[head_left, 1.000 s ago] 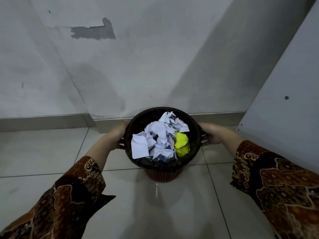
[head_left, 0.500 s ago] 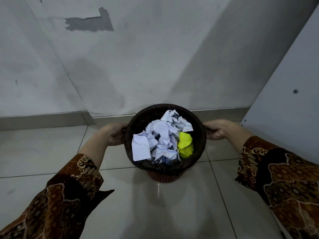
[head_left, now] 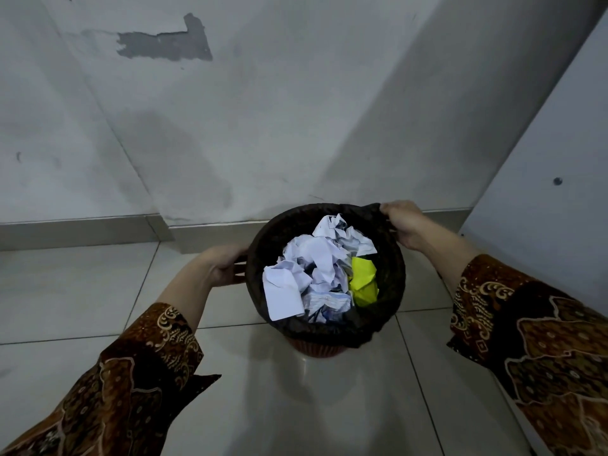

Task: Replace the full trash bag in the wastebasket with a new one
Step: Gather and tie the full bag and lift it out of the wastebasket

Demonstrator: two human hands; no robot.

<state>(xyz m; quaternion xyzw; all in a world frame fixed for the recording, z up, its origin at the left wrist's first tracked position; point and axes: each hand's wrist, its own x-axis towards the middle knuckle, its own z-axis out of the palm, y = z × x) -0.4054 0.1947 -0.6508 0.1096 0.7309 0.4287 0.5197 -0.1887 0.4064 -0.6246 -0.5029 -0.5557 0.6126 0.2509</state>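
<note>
A black trash bag (head_left: 393, 291) is lining the red wastebasket (head_left: 320, 350) on the tiled floor (head_left: 329, 406), brimming with crumpled white paper (head_left: 312, 261) and a yellow wad (head_left: 363, 281). The right hand (head_left: 403, 222) is pinching the bag's far rim; the left hand (head_left: 223, 266) is curling around the near-left edge. Patterned sleeves (head_left: 539, 340) are framing the view. A scuffed grey wall (head_left: 263, 110) is rising just behind.

Black trash bag (head_left: 391, 278) full of crumpled paper, lining upright red wastebasket (head_left: 320, 349).
</note>
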